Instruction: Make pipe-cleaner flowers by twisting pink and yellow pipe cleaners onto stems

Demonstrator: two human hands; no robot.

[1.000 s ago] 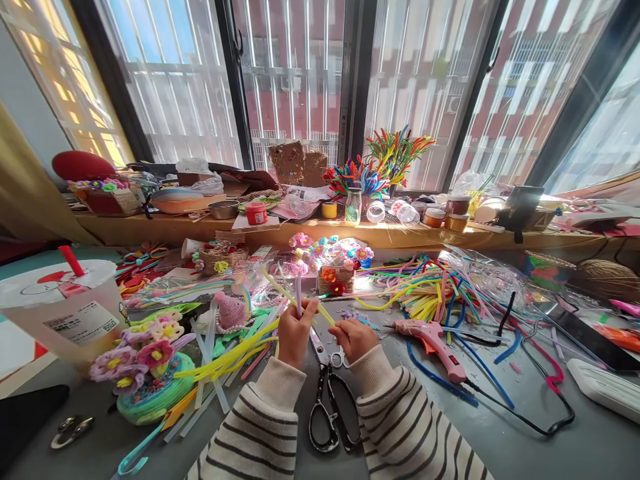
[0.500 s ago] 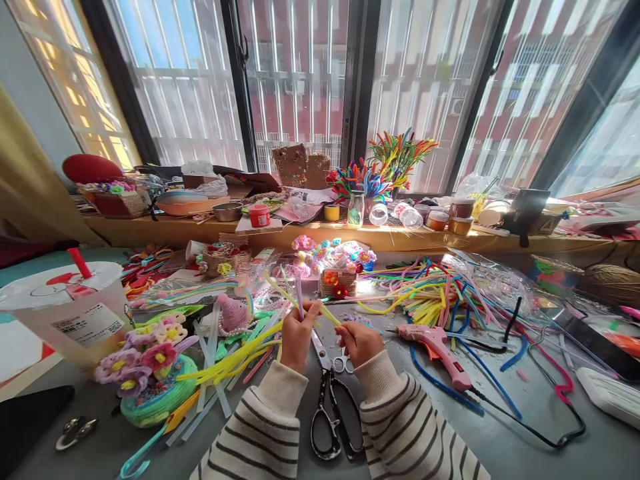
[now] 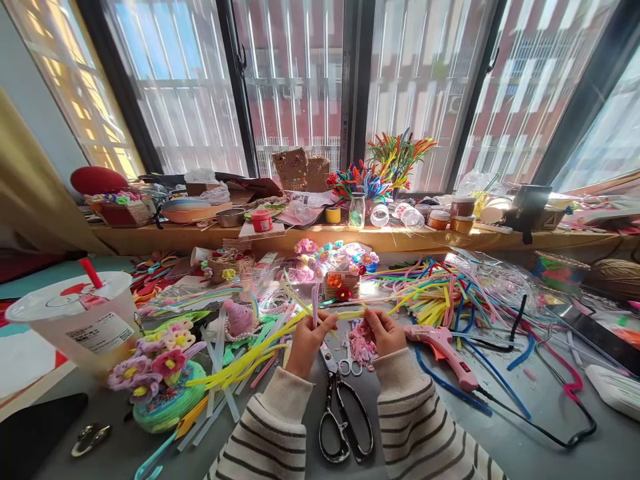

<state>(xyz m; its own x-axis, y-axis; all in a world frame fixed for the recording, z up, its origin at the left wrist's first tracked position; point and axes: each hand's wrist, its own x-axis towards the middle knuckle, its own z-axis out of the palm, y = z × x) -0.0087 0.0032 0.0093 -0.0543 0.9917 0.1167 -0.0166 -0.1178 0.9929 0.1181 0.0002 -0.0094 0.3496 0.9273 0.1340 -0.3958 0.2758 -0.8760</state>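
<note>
My left hand (image 3: 309,343) is closed around a light purple pipe cleaner (image 3: 315,299) that stands upright from the fist, along with a yellow pipe cleaner (image 3: 350,314). The yellow one runs across to my right hand (image 3: 385,333), whose thumb and fingers pinch it. Below the hands lie large black-handled scissors (image 3: 346,427), blades pointing away from me. Small white-handled scissors (image 3: 351,365) rest just beyond, beside a heap of pink clippings (image 3: 362,347). Several yellow pipe cleaners (image 3: 240,367) fan out left of my left hand.
A pink glue gun (image 3: 445,350) with a black cord lies on the right. On the left stand a lidded drink cup (image 3: 80,320) and a crocheted flower piece (image 3: 170,393). Behind are a small flower box (image 3: 343,285) and a pile of colourful pipe cleaners (image 3: 435,300).
My hands have moved apart, the right one going rightward along the yellow pipe cleaner, which now stretches between them. The pink clippings show more. The whole view has shifted slightly.
</note>
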